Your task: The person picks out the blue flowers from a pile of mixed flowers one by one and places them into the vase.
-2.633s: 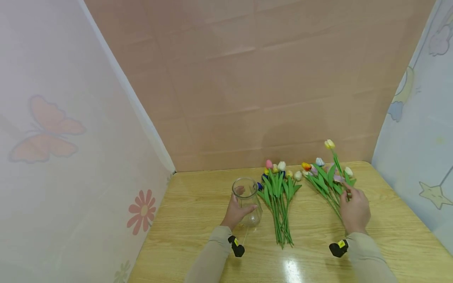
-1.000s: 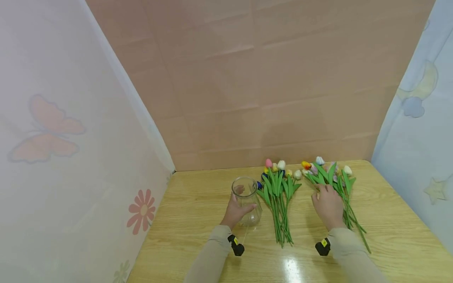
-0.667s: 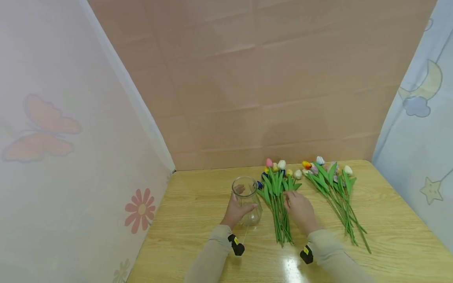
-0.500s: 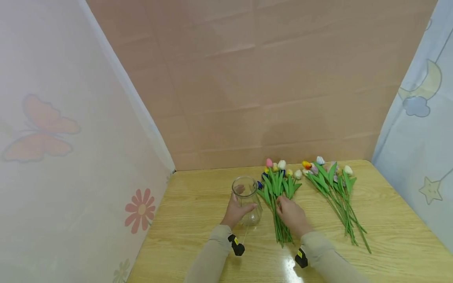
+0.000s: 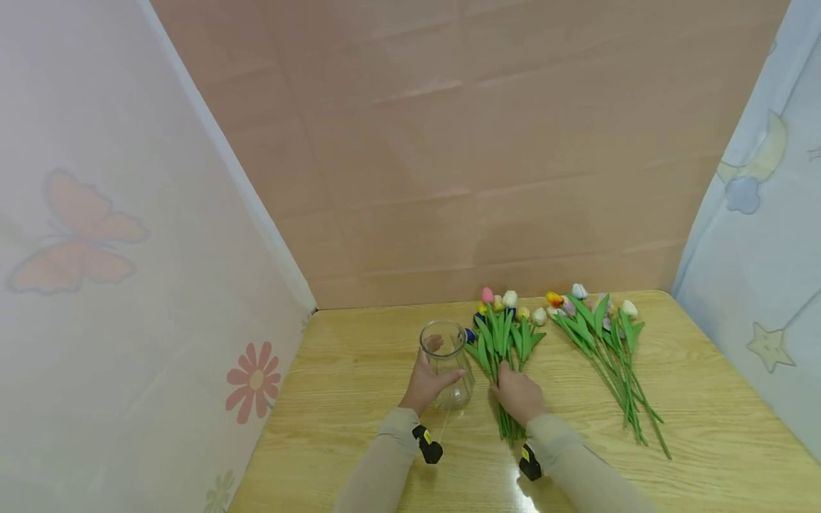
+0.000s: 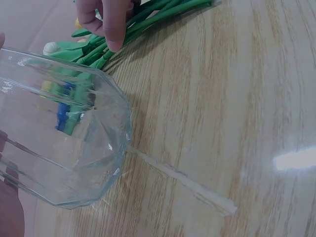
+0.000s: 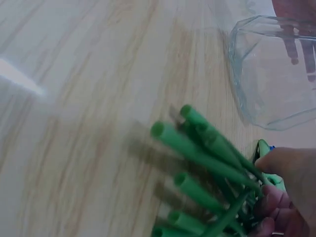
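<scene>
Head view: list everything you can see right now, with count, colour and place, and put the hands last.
glass vase: one, clear, upright on the table left of the flowers.
near tulip bunch: one bunch, green stems with pink, white, yellow and blue heads, lying beside the vase.
far tulip bunch: one bunch, green stems with orange, white and lilac heads, lying to the right, untouched.
table: one, light wood grain.
backdrop panels: three, peach at the back, a butterfly and flower print on the left, a moon and star print on the right.
left hand: grips the vase's side.
right hand: fingers curled round the near bunch's stems.
</scene>
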The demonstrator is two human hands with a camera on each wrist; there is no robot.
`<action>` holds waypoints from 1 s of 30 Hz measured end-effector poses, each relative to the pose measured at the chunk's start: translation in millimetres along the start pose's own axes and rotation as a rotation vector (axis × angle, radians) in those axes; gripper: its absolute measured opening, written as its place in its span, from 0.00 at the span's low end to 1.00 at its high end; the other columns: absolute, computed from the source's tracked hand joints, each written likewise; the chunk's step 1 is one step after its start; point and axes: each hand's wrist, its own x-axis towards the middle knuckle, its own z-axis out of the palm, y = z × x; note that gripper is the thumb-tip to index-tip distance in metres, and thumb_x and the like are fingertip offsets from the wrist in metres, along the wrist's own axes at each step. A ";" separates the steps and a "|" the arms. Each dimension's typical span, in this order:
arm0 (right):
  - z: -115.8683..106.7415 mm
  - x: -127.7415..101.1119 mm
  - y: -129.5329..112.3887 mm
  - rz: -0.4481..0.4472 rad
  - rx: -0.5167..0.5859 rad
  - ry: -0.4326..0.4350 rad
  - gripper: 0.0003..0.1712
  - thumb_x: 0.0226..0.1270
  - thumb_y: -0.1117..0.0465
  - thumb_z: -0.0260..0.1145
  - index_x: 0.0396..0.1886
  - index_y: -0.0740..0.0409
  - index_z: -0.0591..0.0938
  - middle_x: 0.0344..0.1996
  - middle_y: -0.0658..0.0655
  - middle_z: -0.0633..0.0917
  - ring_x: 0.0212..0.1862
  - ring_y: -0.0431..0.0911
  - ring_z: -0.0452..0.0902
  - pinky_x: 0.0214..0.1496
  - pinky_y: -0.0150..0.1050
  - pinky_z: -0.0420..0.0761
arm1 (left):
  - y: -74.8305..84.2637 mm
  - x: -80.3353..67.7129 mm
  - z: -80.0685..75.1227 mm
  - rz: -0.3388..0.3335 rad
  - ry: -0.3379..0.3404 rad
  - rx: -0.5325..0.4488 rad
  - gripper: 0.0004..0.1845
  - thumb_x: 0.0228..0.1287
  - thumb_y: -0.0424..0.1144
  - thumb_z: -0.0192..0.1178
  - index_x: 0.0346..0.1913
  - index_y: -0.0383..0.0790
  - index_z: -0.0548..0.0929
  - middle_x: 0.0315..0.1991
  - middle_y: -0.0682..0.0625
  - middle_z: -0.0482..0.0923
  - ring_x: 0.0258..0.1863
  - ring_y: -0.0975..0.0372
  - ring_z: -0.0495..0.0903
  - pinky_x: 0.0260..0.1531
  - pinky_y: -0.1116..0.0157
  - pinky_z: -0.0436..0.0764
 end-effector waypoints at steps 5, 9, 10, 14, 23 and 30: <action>0.2 1.5 -7.1 0.058 -0.019 -0.037 0.26 0.67 0.55 0.65 0.54 0.72 0.73 0.12 0.54 0.74 0.14 0.45 0.71 0.13 0.39 0.69 | -1.6 1.0 0.4 -0.002 0.004 0.007 0.45 0.56 0.45 0.72 0.72 0.44 0.57 0.71 0.40 0.59 0.72 0.49 0.58 0.66 0.40 0.59; -2.4 0.9 -10.0 0.068 0.014 -0.024 0.23 0.66 0.56 0.65 0.49 0.71 0.75 0.10 0.53 0.73 0.12 0.44 0.70 0.12 0.37 0.66 | -5.3 2.9 1.3 -0.009 0.005 0.002 0.45 0.57 0.44 0.71 0.72 0.42 0.57 0.71 0.39 0.58 0.71 0.49 0.58 0.65 0.40 0.60; -3.6 0.9 -10.7 0.070 0.033 -0.017 0.20 0.67 0.57 0.65 0.47 0.70 0.75 0.11 0.52 0.73 0.13 0.44 0.69 0.12 0.37 0.65 | -7.8 4.0 1.6 -0.011 0.009 -0.001 0.44 0.57 0.43 0.71 0.72 0.43 0.57 0.71 0.40 0.58 0.71 0.49 0.57 0.65 0.40 0.60; -8.4 2.6 -12.9 0.086 0.147 0.025 0.13 0.68 0.58 0.63 0.41 0.64 0.72 0.11 0.52 0.72 0.12 0.43 0.68 0.12 0.35 0.63 | -22.5 11.0 2.2 -0.005 0.023 -0.003 0.43 0.57 0.39 0.71 0.71 0.47 0.58 0.71 0.41 0.58 0.71 0.50 0.57 0.66 0.40 0.59; -21.3 7.8 -17.4 0.145 0.280 0.022 0.26 0.70 0.56 0.61 0.59 0.68 0.71 0.16 0.52 0.77 0.15 0.43 0.70 0.15 0.36 0.67 | -37.3 17.0 1.8 0.007 0.035 0.003 0.44 0.54 0.42 0.73 0.70 0.54 0.59 0.69 0.50 0.61 0.71 0.53 0.58 0.66 0.42 0.59; -24.6 10.8 -17.6 0.147 0.326 0.031 0.25 0.70 0.55 0.61 0.61 0.65 0.73 0.19 0.52 0.78 0.16 0.42 0.69 0.16 0.36 0.68 | -34.9 15.8 3.1 0.011 0.037 0.009 0.41 0.56 0.39 0.72 0.68 0.58 0.60 0.69 0.47 0.60 0.71 0.51 0.58 0.66 0.41 0.60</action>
